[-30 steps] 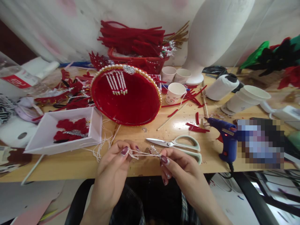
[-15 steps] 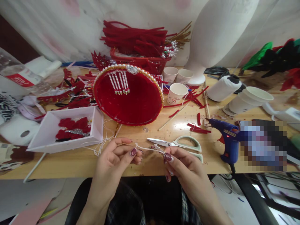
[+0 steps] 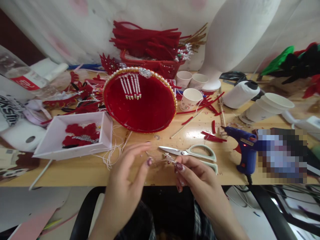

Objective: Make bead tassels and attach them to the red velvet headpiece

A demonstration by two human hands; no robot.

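My right hand (image 3: 197,178) pinches a small beaded string (image 3: 169,157) between thumb and fingertips, and its beads stick out to the left. Across from it, my left hand (image 3: 127,173) is slightly blurred, with thumb and forefinger apart. A faint bit of thread (image 3: 148,154) shows in the gap between them. Just behind my right hand lie scissors (image 3: 186,151) with pale green handles, blades pointing left. Beyond my hands a red velvet disc-shaped piece (image 3: 140,110) stands tilted. Pearls edge its rim, and several short bead strands hang at its top.
At left stands a white box (image 3: 106,133) with red flowers, beside loose white string (image 3: 110,156). A blue glue gun (image 3: 246,146) is at right. Paper cups (image 3: 191,99), a thread spool (image 3: 241,94), a white mannequin head (image 3: 232,36) and a red basket (image 3: 150,63) stand behind.
The white thread stretched between my hands is no longer taut. My left thumb and forefinger have spread apart. My right hand keeps its pinch on the beaded string. The view has shifted slightly.
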